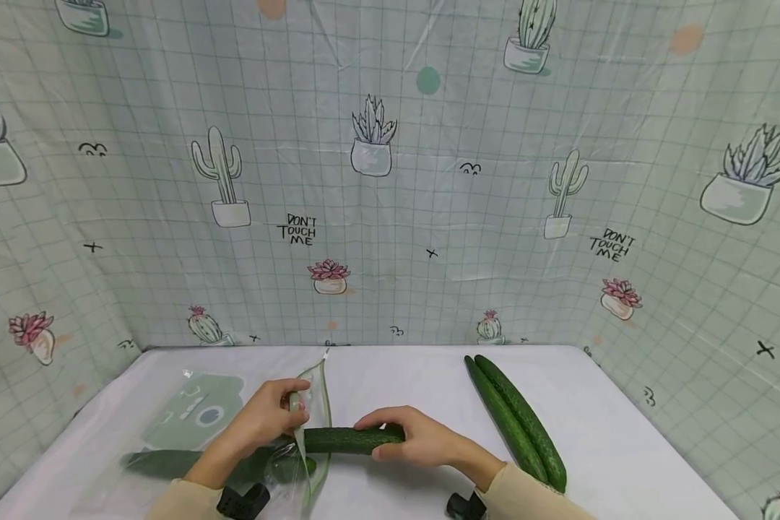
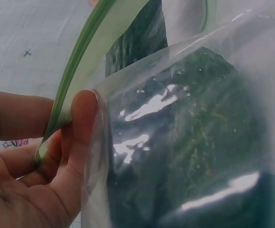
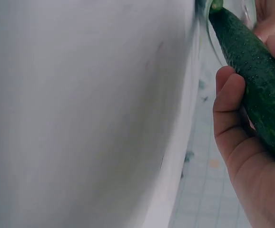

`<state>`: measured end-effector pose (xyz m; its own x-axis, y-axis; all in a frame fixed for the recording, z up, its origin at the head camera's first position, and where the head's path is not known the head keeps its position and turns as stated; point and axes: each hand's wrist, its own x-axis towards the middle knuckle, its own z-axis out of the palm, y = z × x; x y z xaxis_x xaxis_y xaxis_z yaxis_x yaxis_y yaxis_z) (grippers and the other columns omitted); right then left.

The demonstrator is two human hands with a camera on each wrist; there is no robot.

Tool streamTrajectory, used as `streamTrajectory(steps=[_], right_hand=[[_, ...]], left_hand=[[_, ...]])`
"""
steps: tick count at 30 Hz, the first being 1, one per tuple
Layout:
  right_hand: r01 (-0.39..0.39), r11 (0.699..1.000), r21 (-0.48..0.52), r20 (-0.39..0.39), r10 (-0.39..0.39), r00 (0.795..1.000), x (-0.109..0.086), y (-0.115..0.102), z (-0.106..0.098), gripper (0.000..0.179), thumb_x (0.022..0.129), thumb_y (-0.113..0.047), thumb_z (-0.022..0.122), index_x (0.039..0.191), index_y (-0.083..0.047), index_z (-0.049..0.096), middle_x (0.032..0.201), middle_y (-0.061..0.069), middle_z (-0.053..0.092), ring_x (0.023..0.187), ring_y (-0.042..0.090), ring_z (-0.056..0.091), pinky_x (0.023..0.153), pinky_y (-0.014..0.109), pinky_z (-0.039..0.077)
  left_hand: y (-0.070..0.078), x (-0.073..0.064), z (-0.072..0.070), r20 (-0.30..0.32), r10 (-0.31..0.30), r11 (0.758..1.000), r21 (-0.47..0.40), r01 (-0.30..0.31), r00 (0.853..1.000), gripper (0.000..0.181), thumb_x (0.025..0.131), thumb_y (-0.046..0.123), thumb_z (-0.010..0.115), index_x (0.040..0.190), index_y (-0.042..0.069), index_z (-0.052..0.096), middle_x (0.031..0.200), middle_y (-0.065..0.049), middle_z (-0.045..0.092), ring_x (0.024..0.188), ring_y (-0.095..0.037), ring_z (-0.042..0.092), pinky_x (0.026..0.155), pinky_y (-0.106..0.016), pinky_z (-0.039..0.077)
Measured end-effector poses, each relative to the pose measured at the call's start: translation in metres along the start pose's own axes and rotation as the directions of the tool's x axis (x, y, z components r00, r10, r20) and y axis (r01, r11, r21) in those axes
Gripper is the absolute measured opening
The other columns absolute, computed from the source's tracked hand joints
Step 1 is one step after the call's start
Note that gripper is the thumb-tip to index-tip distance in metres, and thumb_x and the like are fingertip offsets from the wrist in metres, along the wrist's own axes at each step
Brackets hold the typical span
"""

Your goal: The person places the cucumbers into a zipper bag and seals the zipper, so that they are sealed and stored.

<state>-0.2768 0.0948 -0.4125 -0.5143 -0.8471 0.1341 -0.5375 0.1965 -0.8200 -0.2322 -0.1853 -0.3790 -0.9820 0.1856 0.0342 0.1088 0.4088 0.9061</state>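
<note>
White bench (image 1: 396,386) ends at twelve o'clock; left grip (image 1: 269,412) pinches bag (image 1: 191,408), right grip (image 1: 417,437) holds cucumber (image 1: 339,440) at its mouth; spare pair (image 1: 515,425) bars three o'clock.

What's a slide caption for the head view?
Left hand grips a bag; right hand holds a cucumber at the bag's mouth, two cucumbers lying at right.

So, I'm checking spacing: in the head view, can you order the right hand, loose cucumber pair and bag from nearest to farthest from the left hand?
1. Bag: in the left hand's grip.
2. Right hand: a little to the right.
3. Loose cucumber pair: farther right.
</note>
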Motion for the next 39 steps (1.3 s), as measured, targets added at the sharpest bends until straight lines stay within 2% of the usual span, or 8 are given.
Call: streamTrajectory(steps=[8,14,18,22,26,31,34,39], right_hand=[[-0.007,1.000,0.007,0.049,0.006,0.999,0.030,-0.002,0.010,0.040,0.091,-0.017,0.063,0.131,-0.019,0.058,0.121,-0.007,0.060,0.088,0.004,0.057,0.076,0.023,0.049],[-0.043,0.999,-0.029,0.084,0.045,0.995,0.046,-0.006,0.017,0.040,0.091,-0.019,0.064,0.130,-0.021,0.058,0.117,-0.009,0.058,0.091,0.005,0.056,0.078,0.022,0.047],[-0.063,0.986,-0.153,0.094,0.078,0.993,0.050,-0.006,0.020,0.041,0.090,-0.020,0.066,0.130,-0.023,0.056,0.120,-0.011,0.057,0.102,0.003,0.054,0.085,0.023,0.047],[-0.041,0.939,-0.342,0.121,0.088,0.989,0.050,-0.009,0.021,0.045,0.089,-0.022,0.070,0.131,-0.022,0.055,0.120,-0.011,0.058,0.107,0.002,0.053,0.088,0.023,0.046],[0.005,0.845,-0.535,0.128,0.076,0.989,0.049,-0.014,0.021,0.049,0.087,-0.031,0.072,0.132,-0.022,0.055,0.122,-0.013,0.059,0.101,0.002,0.052,0.084,0.020,0.045],[-0.029,0.743,-0.668,0.085,0.115,0.990,0.040,-0.019,0.018,0.052,0.081,-0.038,0.076,0.129,-0.026,0.059,0.114,-0.016,0.061,0.093,0.001,0.051,0.077,0.020,0.046],[-0.055,0.727,-0.684,0.077,0.147,0.986,0.032,-0.022,0.015,0.052,0.080,-0.035,0.077,0.128,-0.025,0.060,0.110,-0.014,0.061,0.093,0.001,0.055,0.078,0.023,0.047],[-0.075,0.753,-0.654,0.087,0.173,0.981,0.023,-0.028,0.012,0.049,0.084,-0.025,0.075,0.129,-0.022,0.057,0.111,-0.012,0.061,0.094,0.001,0.056,0.081,0.026,0.048]], left_hand=[[0.000,0.000,0.000,-0.010,0.002,1.000,-0.003,-0.002,1.000,0.053,0.087,-0.005,0.062,0.136,-0.013,0.043,0.066,-0.006,0.050,0.060,-0.020,0.051,0.058,-0.036,0.054],[0.000,0.001,0.000,-0.032,-0.002,1.000,0.011,0.002,0.999,0.052,0.086,-0.006,0.063,0.134,-0.013,0.045,0.068,-0.008,0.051,0.059,-0.020,0.050,0.057,-0.036,0.054],[0.000,0.001,-0.001,-0.044,-0.001,1.000,0.022,0.002,0.999,0.052,0.085,-0.006,0.064,0.134,-0.012,0.046,0.066,-0.007,0.050,0.058,-0.020,0.048,0.057,-0.035,0.053],[0.000,0.002,-0.001,-0.030,0.005,1.000,0.018,-0.005,1.000,0.052,0.086,-0.006,0.064,0.134,-0.012,0.046,0.066,-0.007,0.050,0.058,-0.020,0.048,0.057,-0.035,0.053],[0.000,0.002,-0.002,-0.030,0.019,1.000,0.024,-0.018,0.999,0.052,0.085,-0.006,0.064,0.133,-0.012,0.047,0.069,-0.008,0.053,0.059,-0.021,0.051,0.056,-0.035,0.053],[-0.002,0.002,-0.003,-0.009,0.029,1.000,-0.002,-0.029,1.000,0.053,0.086,-0.007,0.063,0.134,-0.015,0.044,0.072,-0.007,0.054,0.063,-0.020,0.053,0.058,-0.035,0.054],[-0.002,0.001,-0.004,-0.005,0.029,1.000,-0.009,-0.029,1.000,0.053,0.086,-0.008,0.063,0.134,-0.015,0.043,0.072,-0.008,0.054,0.064,-0.021,0.054,0.058,-0.035,0.055],[0.000,0.000,-0.005,-0.014,0.021,1.000,-0.006,-0.021,1.000,0.053,0.085,-0.007,0.064,0.134,-0.013,0.044,0.073,-0.009,0.054,0.064,-0.022,0.054,0.058,-0.036,0.054]])
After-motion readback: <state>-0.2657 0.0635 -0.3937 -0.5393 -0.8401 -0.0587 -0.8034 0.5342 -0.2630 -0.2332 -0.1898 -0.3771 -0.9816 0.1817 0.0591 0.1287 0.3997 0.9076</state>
